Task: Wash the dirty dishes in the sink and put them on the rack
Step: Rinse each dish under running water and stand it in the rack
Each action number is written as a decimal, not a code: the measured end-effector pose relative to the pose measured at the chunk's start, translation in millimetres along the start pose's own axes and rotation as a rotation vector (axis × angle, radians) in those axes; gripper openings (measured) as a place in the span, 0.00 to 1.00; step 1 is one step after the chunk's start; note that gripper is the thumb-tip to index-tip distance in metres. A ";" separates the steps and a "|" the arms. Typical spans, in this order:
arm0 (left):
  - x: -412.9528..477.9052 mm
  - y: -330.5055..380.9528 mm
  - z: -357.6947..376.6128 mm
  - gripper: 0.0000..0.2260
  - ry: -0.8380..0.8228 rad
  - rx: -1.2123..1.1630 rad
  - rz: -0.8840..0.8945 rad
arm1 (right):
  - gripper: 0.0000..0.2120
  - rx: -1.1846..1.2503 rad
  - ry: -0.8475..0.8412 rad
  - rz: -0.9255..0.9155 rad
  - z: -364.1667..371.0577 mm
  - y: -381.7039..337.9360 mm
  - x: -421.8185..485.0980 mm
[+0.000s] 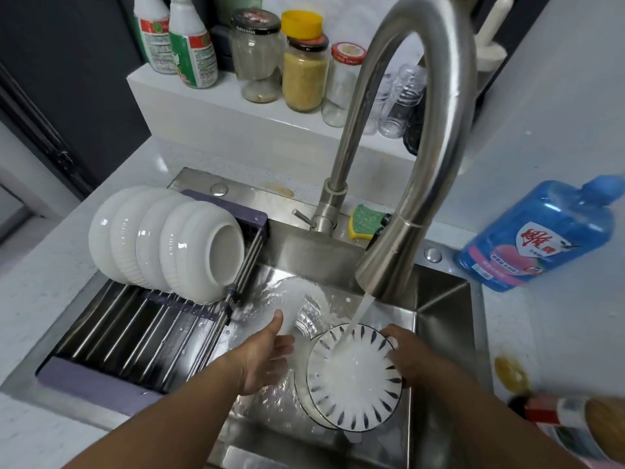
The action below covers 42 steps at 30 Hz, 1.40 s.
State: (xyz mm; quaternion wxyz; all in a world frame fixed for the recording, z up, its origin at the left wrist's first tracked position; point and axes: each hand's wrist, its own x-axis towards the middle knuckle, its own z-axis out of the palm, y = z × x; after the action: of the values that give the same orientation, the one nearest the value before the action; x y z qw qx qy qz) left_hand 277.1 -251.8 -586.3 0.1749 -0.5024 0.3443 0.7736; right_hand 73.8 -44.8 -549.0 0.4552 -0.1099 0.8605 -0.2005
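A white plate with dark blue leaf marks round its rim (351, 397) sits under the running water of the tall steel faucet (399, 245). My right hand (404, 355) grips the plate's right edge. My left hand (267, 357) hovers just left of the plate with relaxed fingers, holding nothing. More white dishes lie under the water in the steel sink (436, 313), one plate edge (301, 397) showing beneath the patterned plate. Several white ribbed bowls (165, 245) stand on edge on the roll-up rack (135, 340) over the sink's left half.
A green and yellow sponge (367, 221) lies behind the faucet. A blue dish-soap bottle (541, 238) lies on the right counter. Jars (304, 72) and spray bottles (191, 38) line the back ledge. A red-banded bottle (554, 418) stands at the near right.
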 end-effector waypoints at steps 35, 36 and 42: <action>-125.7 1.4 37.4 0.22 -0.085 -0.189 0.392 | 0.09 0.229 0.364 -0.177 24.3 -89.1 -123.6; -126.7 1.7 39.9 0.24 -0.065 -0.128 0.421 | 0.08 0.277 0.342 -0.152 26.2 -88.6 -124.0; -135.0 12.9 36.7 0.14 0.096 -0.012 0.570 | 0.15 0.208 0.421 -0.199 43.8 -82.5 -111.2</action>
State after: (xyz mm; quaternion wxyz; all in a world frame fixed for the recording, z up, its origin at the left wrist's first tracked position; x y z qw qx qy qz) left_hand 303.7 -224.7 -451.0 -0.0693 -0.4225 0.4750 0.7688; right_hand 173.0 -88.0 -452.2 0.2529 -0.1024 0.8960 -0.3503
